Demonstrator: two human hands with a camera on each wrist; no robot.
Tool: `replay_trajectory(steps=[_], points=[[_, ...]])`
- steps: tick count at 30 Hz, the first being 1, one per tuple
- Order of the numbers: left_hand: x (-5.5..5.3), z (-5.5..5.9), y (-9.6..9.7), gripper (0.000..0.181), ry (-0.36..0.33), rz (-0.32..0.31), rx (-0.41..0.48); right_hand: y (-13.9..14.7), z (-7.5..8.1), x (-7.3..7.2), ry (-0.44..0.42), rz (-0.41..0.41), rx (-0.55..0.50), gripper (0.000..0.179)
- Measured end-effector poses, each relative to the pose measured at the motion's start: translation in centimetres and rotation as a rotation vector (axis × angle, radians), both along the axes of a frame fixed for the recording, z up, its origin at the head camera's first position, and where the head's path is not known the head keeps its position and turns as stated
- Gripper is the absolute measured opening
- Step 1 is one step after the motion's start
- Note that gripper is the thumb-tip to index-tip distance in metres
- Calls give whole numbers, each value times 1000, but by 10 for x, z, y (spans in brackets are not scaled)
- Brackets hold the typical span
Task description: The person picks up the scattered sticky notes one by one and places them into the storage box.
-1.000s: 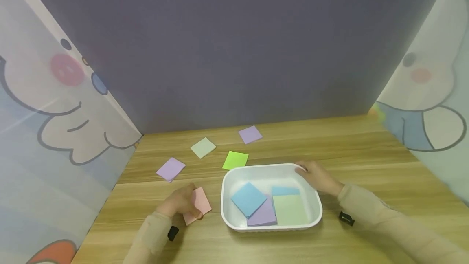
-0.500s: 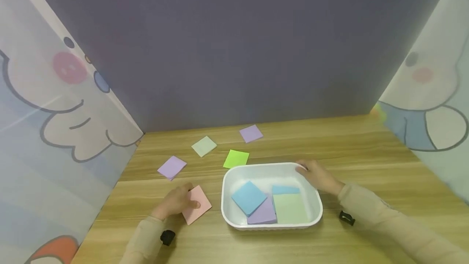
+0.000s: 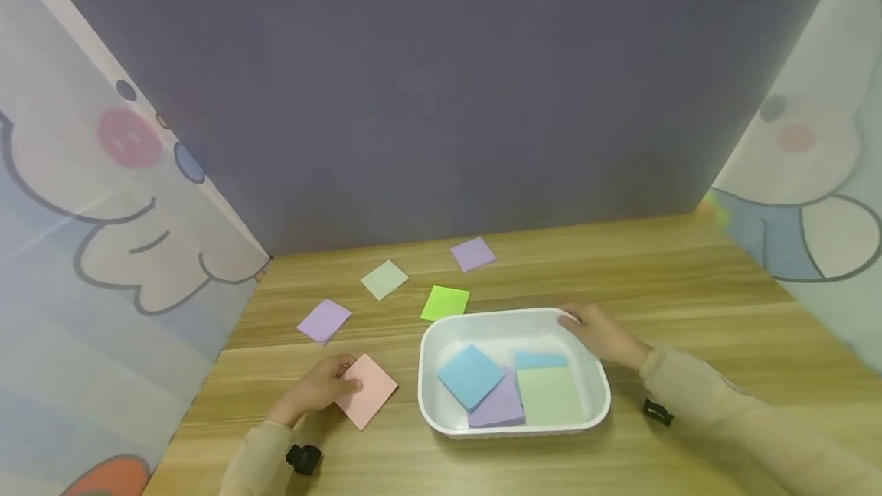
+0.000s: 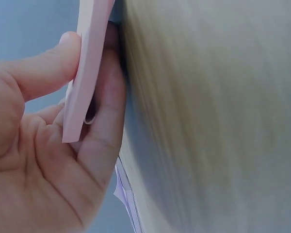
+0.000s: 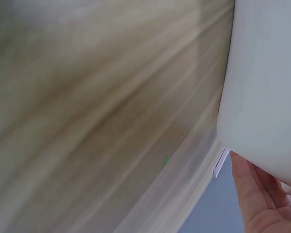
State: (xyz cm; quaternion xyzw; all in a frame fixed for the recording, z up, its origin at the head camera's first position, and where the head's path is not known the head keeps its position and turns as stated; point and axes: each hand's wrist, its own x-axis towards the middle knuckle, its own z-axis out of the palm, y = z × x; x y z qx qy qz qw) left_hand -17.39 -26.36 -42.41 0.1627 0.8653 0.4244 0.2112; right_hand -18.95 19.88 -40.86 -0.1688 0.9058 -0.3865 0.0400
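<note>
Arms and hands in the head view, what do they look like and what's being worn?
Both arms wear long, plain-looking beige sleeves, left sleeve and right sleeve. The left hand and right hand are bare, with no gloves visible. A small black object shows by each wrist, left and right; its details are too small to tell.

Soft light, faint shadows, wrist-view tabletop [image 4: 208,97] blurred
</note>
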Motion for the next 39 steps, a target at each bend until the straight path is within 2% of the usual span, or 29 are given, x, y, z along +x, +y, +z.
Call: replay_trajectory(steps=[6, 13, 20, 27, 32, 39], points=[[6, 0, 0, 30, 16, 20, 5, -1, -1, 2, 4, -3, 10, 27], [5, 0, 1, 20, 103, 31, -21, 0, 1, 1, 32, 15, 4, 25], [8, 3, 4, 20, 106, 58, -37, -1, 4, 1, 15, 11, 10, 23], [12, -2, 8, 19, 140, 123, -63, -1, 1, 4, -12, 3, 8, 25], [16, -4, 10, 24, 145, 154, -43, -1, 0, 10, -32, -3, 2, 26], [11, 3, 13, 32, 163, 244, -24, -2, 4, 6, 1, 7, -12, 27]])
